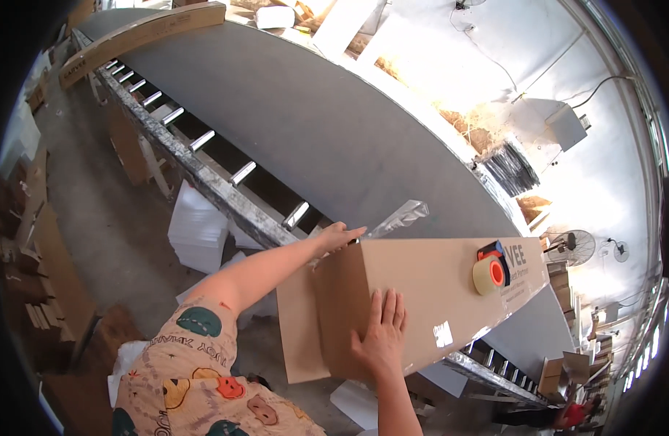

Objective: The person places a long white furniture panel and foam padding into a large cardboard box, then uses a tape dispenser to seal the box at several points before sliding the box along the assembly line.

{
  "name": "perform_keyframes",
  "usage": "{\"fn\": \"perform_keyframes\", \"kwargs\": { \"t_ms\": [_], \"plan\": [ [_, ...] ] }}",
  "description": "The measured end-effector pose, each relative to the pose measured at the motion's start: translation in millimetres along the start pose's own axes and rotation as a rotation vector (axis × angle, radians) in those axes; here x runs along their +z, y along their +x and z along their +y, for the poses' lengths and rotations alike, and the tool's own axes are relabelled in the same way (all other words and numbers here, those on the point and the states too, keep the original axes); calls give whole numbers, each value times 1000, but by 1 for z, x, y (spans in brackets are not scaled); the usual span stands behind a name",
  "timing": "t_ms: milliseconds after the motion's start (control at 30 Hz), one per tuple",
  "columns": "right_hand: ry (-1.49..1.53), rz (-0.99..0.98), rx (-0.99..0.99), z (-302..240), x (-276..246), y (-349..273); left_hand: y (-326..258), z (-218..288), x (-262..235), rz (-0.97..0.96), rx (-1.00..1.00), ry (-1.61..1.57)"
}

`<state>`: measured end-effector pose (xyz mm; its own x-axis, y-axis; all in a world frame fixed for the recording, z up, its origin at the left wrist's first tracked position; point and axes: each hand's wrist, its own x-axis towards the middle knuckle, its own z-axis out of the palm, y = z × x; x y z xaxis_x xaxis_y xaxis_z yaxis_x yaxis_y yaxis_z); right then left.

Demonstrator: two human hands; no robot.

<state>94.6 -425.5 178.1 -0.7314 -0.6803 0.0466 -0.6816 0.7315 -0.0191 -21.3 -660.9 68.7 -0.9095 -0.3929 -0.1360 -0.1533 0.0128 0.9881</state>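
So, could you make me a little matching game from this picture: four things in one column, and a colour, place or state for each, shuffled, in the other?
Things:
1. Tape
2. Right hand
3. Rollers
4. Sheet stack

Descriptions:
A. Silver, in a row beside the grey surface
B. White, left of the box
C. Pale, with an orange core
D. Has its fingers resting on the box

Pairs: 1-C, 2-D, 3-A, 4-B
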Motion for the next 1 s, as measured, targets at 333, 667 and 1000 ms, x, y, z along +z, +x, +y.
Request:
{"fn": "perform_keyframes", "kwargs": {
  "t_ms": [333,667,1000],
  "plan": [
    [33,-81,161,-36,-16,24,110,-8,12,-585,-411,-299],
    [-22,-102,184,-38,-11,31,219,39,-112,-241,26,-810],
    [-71,-107,143,-47,-20,28,210,70,-443,-298,187,566]
  ]
}}
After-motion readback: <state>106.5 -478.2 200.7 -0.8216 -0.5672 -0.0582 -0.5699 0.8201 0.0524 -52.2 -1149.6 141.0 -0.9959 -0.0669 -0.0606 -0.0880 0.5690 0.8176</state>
